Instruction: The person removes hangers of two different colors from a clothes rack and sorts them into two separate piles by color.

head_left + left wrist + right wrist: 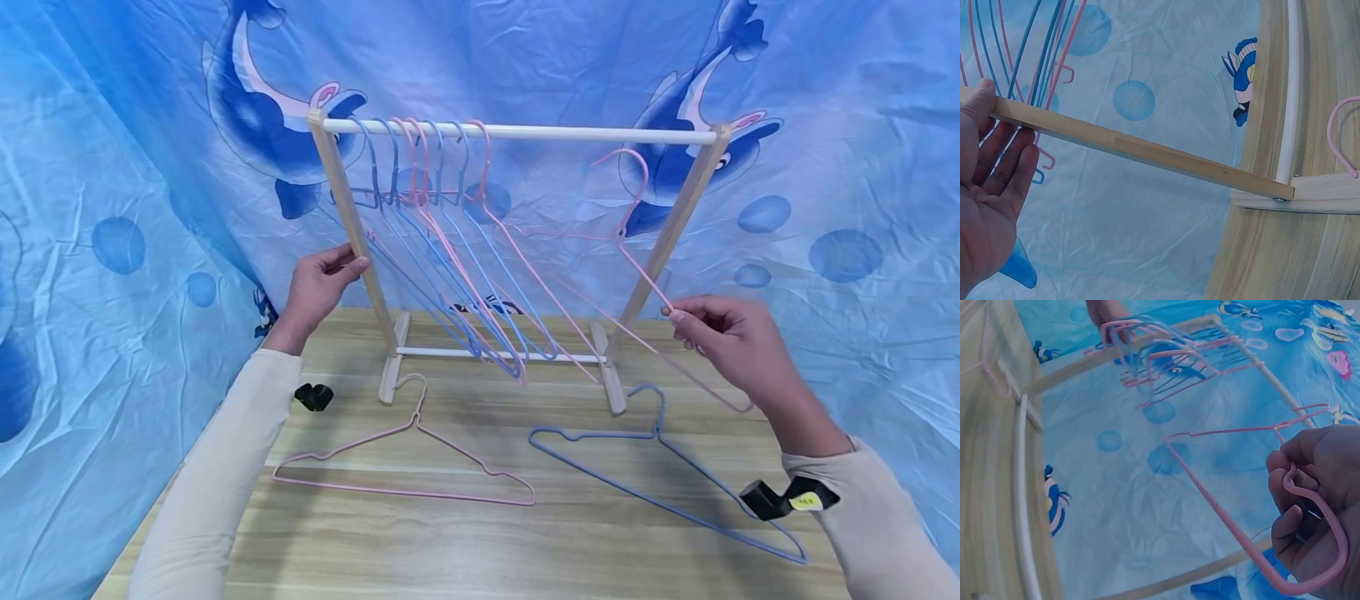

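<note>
Two hangers (pixel 408 493) lie (apart) before the rack (pixel 555 132).

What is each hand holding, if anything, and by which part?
Right hand: a pink hanger, by one sloping shoulder. Left hand: the rack's left post, about midway up.

Looking forward and down from the head, over rack (pixel 555 132) and desk (pixel 405 550).
From both wrists, close and turned sideways, sharing the left post (pixel 1141 150); from the right, seemingly facing left.
</note>
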### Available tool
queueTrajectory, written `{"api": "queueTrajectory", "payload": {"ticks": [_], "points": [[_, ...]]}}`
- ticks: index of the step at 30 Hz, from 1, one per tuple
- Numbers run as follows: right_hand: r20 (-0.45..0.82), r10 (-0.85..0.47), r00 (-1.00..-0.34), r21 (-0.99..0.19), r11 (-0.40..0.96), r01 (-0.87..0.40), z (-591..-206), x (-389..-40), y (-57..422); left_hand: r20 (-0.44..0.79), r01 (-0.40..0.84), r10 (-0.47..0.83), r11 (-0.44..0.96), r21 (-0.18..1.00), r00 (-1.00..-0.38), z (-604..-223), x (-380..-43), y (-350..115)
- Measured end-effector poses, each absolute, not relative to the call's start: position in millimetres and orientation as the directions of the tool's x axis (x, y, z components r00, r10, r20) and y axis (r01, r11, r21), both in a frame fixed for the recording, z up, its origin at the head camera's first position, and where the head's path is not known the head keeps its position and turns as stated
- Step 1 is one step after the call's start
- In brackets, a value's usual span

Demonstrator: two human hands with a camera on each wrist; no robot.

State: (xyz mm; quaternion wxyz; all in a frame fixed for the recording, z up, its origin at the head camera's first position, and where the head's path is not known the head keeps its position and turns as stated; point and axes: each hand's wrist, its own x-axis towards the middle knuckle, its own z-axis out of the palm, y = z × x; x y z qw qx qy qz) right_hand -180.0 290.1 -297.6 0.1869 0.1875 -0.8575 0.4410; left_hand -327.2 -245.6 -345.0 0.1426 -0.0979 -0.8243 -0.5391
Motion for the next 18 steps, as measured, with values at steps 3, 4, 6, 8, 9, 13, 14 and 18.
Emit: {"api": "queueTrajectory", "payload": {"ticks": [3,4,6,8,9,13,14,18], "points": [[0.479,-0.163,-0.862,-0.681,0.551,-0.483,-305,-175,295,0.34,0.314,0.007,0.398,0.862,-0.941,-345,-328,-246],[0.476,-0.166,-0.864,-0.68,0.554,-0.481,-308,-173,297,0.339,0.314,0.007,0.396,0.863,-0.941,-345,-328,-245],[0.474,-0.168,-0.864,-0.677,0.559,-0.48,-313,-170,299,0.337,0.312,0.008,0.395,0.864,-0.942,-345,-327,-245],[0.47,-0.163,-0.867,-0.677,0.564,-0.473,-318,-167,302,0.333,0.309,0.008,0.396,0.865,-0.943,-344,-327,-245],[0.468,-0.163,-0.868,-0.677,0.565,-0.471,-320,-165,303,0.332,0.308,0.009,0.396,0.865,-0.943,-344,-326,-245],[0.465,-0.163,-0.87,-0.674,0.572,-0.467,-331,-159,306,0.33,0.306,0.01,0.4,0.864,-0.944,-344,-326,-246],[0.465,-0.163,-0.87,-0.672,0.575,-0.467,-334,-157,307,0.33,0.306,0.01,0.402,0.863,-0.944,-344,-326,-246],[0.442,-0.161,-0.882,-0.682,0.578,-0.448,-347,-151,309,0.328,0.304,0.009,0.403,0.863,-0.945,-344,-327,-246]]}}
